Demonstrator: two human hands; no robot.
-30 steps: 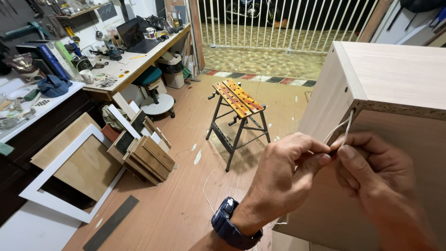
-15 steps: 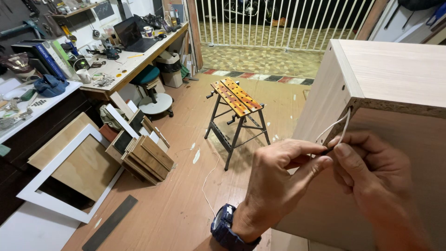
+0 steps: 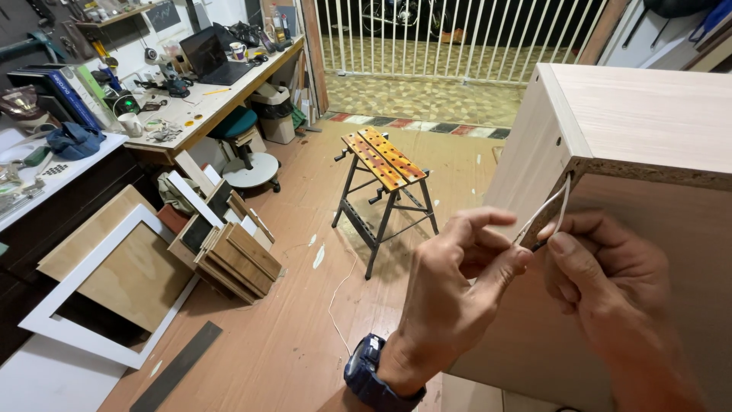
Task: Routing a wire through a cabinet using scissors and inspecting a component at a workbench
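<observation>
Cabinet (image 3: 633, 114) of pale board looms just beyond the fingers, raw chipboard edge right above them. Left hand (image 3: 450, 294) and right hand (image 3: 610, 286) both pinch the thin white wire (image 3: 543, 210) looping out from that edge. Tug too hard and the wire could snap, or slip free from the fingers.

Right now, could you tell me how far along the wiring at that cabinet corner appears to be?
Done: the thin white wire already comes out at the top corner of the pale wooden cabinet. In hand: the left hand and right hand pinch the wire's free end between fingertips, beside the cabinet's raw chipboard edge. Left: that end joins nothing visible, and no fitting shows on the cabinet.
</observation>
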